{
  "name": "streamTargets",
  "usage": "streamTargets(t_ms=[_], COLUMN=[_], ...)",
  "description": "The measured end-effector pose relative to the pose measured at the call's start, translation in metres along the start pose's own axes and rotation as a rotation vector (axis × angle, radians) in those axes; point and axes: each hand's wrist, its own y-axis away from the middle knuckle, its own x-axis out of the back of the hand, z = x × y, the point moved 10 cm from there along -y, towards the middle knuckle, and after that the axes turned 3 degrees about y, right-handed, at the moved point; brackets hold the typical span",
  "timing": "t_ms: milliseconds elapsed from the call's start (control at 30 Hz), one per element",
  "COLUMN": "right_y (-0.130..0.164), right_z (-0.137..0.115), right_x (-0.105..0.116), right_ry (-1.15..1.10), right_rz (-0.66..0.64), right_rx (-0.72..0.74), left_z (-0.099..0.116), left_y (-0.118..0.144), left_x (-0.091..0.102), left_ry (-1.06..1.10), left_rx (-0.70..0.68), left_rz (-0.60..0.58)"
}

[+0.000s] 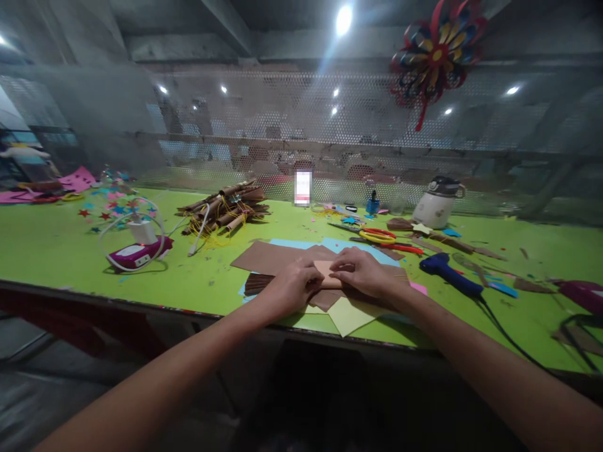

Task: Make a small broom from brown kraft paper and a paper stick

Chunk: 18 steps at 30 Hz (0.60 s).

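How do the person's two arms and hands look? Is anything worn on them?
Both forearms are bare up to the picture's lower edge: no sleeves show. The left hand and the right hand wear no gloves. I see no watch, bracelet or ring, though the fingers are too small to be sure.

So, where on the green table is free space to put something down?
Bare green table lies left of the white charger, and between the purple device and the brown paper. Right of both hands, near scissors and glue gun, it is crowded.
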Motion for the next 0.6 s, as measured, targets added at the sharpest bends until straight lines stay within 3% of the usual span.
streamTargets(t_ms=[133,300,467,600], right_y=[0.01,0.015,0.004,0.004], right_z=[-0.012,-0.004,0.018,0.008], right_x=[-0.005,-0.005,0.023,0.01], right_ry=[0.028,0.041,0.061,-0.032], right_rz=[-0.132,-0.278,-0.204,-0.309], right_rx=[0.144,0.139,0.042,0.119], left_z=[-0.002,-0.001,0.003,0.004], left_y=[0.0,0.002,0.001,0.001], left_x=[0.0,0.0,0.003,0.003], left_ry=[-0.006,0.011,0.026,0.03], left_rx=[0.023,0.036,0.019,-0.006], left_rz=[0.001,0.01,0.036,0.049])
